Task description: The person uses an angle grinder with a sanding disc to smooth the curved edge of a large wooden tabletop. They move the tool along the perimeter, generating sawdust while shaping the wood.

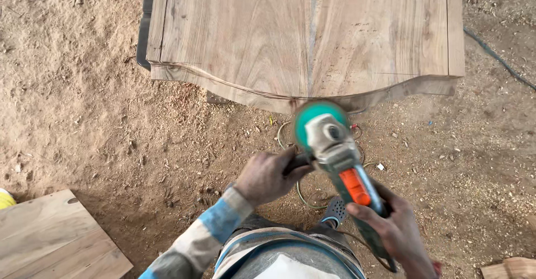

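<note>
Head view, looking down: angle grinder (335,156) held in both hands over sawdust-covered ground (84,89), its green disc (312,124) right at the near curved edge of a large wooden panel (307,33); the disc looks blurred, so probably spinning, and whether it actually touches the wood or sits just short of it cannot be told. Left hand (268,176) has its fingers wrapped shut around the dark side handle of the grinder. Right hand (399,231) has fingers closed around the rear body, just behind the orange switch (354,187). Judgement on handling: the tool is rigid metal and plastic, moderately heavy, front-weighted at the gear head, and likely to kick or twist when the disc bites, so the two-handed hold at side handle and rear barrel looks like the right one; keep fingers off the disc and guard. The panel is thick, stiff hardwood, probably heavy and unlikely to shift under the tool; its moulded edge is the delicate part. A cable (497,58) trails across the ground to the right, a loop of cord (304,192) lies under the grinder, and a smaller board (53,240) lies at lower left
</note>
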